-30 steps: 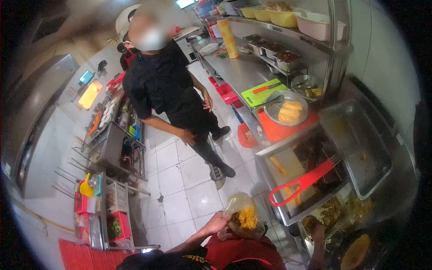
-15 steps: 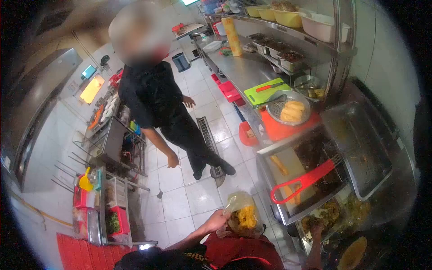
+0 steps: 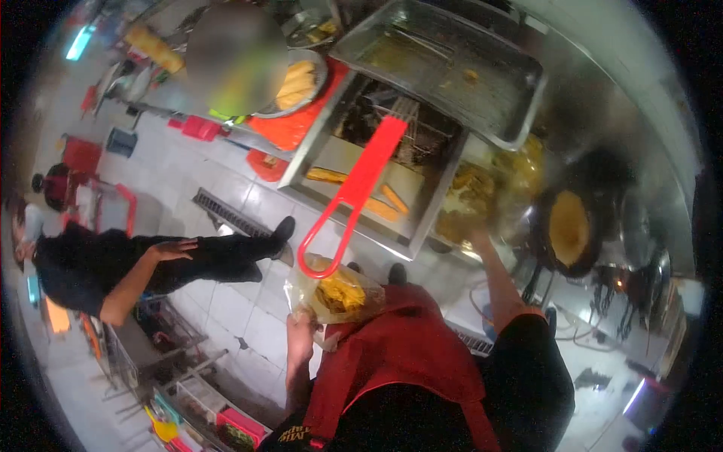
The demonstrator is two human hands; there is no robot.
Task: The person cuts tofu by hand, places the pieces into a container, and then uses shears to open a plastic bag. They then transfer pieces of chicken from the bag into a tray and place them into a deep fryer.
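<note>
Head view: a bag of food held at the fryer's front edge.
The left hand (image 3: 301, 325) is closed on the lower edge of a clear plastic bag (image 3: 340, 290) of yellow food, just in front of the fryer (image 3: 331, 154). The loop of a red skimmer handle (image 3: 361, 184) juts past the fryer's rim, over the bag. The right hand (image 3: 473, 230) reaches into a heap of fried food (image 3: 467, 196) beside the fryer; blur hides its grip. Open tiled floor (image 3: 248, 316) lies between the bag and a co-worker (image 3: 113, 264).

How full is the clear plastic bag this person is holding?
Partly filled: the clear plastic bag, held in the left hand, shows a clump of yellow food inside, with slack plastic around it.
</note>
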